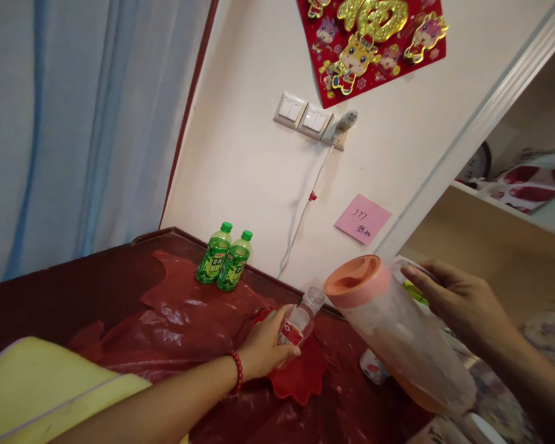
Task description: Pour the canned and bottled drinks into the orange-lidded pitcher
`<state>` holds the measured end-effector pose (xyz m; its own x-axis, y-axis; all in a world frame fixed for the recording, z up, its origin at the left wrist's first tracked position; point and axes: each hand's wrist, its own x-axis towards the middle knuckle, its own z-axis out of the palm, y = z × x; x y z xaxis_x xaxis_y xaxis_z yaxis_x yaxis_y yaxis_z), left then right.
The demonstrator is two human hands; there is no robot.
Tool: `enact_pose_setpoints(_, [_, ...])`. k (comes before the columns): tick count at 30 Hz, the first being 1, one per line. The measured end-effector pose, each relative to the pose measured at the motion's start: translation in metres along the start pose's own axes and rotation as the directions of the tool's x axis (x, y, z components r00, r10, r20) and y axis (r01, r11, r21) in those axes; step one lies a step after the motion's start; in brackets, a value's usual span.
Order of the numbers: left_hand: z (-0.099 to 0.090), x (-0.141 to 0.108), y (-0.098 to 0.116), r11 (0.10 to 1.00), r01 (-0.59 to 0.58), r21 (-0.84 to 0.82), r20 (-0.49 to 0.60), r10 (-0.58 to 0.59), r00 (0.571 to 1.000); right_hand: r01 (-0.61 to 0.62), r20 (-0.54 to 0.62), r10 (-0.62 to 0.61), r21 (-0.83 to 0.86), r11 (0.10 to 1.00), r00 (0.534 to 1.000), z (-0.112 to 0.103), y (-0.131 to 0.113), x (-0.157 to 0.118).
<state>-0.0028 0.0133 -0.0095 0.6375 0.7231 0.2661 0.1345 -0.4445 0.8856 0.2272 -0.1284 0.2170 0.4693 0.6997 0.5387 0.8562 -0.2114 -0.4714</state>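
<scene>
My left hand [267, 346], with a red bead bracelet at the wrist, is wrapped round a small clear bottle [300, 322] with a red and white label. The bottle has no cap and leans to the right over a red scalloped dish [305, 373]. My right hand [457, 296] grips the handle of a large frosted pitcher [402, 336] with an orange lid [357, 280]. The pitcher is tilted, its lid end close to the bottle's mouth. I cannot make out any liquid between them.
Two green bottles [222, 259] stand at the table's back edge. Red plastic sheeting [189, 314] covers much of the dark table [28, 296]. A yellow cloth [50, 388] lies at the front left. A small printed container [374, 365] stands beneath the pitcher, and a white cord hangs along the wall.
</scene>
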Motion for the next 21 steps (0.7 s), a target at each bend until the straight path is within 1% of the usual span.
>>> enact_pose_setpoints(10, [0.000, 0.000, 0.001, 1.000, 0.023, -0.002, 0.010, -0.023, 1.000, 0.078, 0.050, -0.075, -0.065, 0.995, 0.996, -0.001, -0.008, 0.007])
enact_pose_setpoints(17, [-0.001, 0.000, 0.002, 0.999, 0.035, -0.021, 0.022, -0.034, 0.999, 0.119, 0.057, -0.113, -0.105, 0.987, 0.992, -0.001, -0.015, 0.010])
enact_pose_setpoints(21, [-0.001, 0.000, 0.002, 0.999, 0.037, -0.022, 0.026, -0.036, 0.999, 0.123, 0.057, -0.116, -0.122, 0.985, 0.992, -0.002, -0.019, 0.012])
